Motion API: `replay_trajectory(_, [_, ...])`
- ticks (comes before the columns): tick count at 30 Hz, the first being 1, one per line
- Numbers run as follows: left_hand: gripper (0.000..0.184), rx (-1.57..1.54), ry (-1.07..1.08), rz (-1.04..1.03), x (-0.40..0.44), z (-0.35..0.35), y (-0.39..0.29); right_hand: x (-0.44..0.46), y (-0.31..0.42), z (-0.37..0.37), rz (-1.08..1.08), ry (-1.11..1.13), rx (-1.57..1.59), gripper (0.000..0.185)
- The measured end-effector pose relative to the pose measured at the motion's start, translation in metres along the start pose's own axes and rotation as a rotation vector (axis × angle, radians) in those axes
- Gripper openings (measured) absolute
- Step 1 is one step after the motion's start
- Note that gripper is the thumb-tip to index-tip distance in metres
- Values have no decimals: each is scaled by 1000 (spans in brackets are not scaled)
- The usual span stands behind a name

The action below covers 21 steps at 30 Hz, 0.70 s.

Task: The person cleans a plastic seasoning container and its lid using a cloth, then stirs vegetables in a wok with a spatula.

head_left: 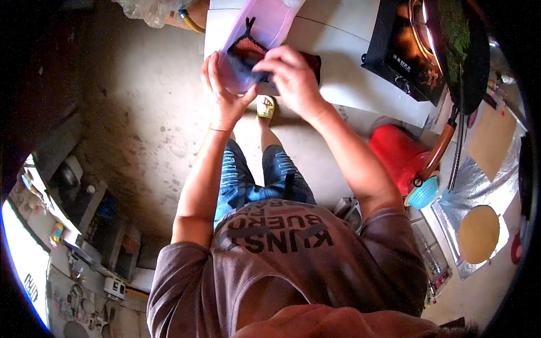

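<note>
A long, translucent pinkish-purple plastic piece (274,22), a tray or a bag, lies over the near left edge of the white table. My left hand (224,96) grips its near end, fingers along the outer side and thumb at the lower edge. On the plastic rests a black-and-reddish item (248,49) with a dark forked tip; its kind is unclear. My right hand (293,76) is over the right side of the plastic, fingers bent together and slightly blurred. What its fingertips pinch is hidden. Another dark reddish item (311,65) shows behind that hand.
The white table (344,50) carries a black gas stove (403,59) at the right, with a dark wok (473,67) holding greens beside it. A red bucket (394,152) and a blue strainer (424,192) are lower right. Clear plastic bags (149,10) hang at top left.
</note>
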<state>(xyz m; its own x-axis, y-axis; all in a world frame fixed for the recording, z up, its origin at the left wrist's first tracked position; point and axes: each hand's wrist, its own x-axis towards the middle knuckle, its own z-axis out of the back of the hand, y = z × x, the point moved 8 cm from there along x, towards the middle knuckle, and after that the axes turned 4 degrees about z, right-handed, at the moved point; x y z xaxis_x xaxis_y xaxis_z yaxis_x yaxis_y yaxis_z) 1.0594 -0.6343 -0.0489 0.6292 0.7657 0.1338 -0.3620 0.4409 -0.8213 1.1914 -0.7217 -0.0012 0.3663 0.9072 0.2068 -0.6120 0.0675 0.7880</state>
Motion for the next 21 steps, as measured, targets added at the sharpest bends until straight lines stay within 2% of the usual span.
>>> replay_trajectory(2, [106, 9, 11, 58, -2, 0, 2, -4, -30, 37, -146, -386, 15, 27])
replay_trajectory(4, [106, 39, 45, 46, -3, -2, 0, 4, -73, 70, -316, -551, 72, 26])
replay_trajectory(6, [107, 72, 49, 31, -4, -2, -3, 30, -60, 97, -288, -663, -8, 18])
replay_trajectory(7, [110, 90, 50, 19, -5, -3, -2, 29, -94, 85, -278, -687, 37, 25])
replay_trajectory(8, [110, 99, 68, 5, -5, -5, -2, 31, -98, 70, -337, -623, -5, 27])
replay_trajectory(10, [112, 25, 54, 27, -5, -5, 2, 23, -102, 48, -306, -609, 1, 28])
replay_trajectory(13, [109, 85, 58, 15, -3, -9, -1, 8, -85, 31, -151, -562, 107, 31])
replay_trajectory(16, [109, 152, 66, -10, -2, -11, -9, -8, -63, 26, -83, -552, 17, 28])
replay_trajectory(21, [110, 138, 16, 2, -1, -13, -8, -36, -45, -11, -158, -459, 167, 30])
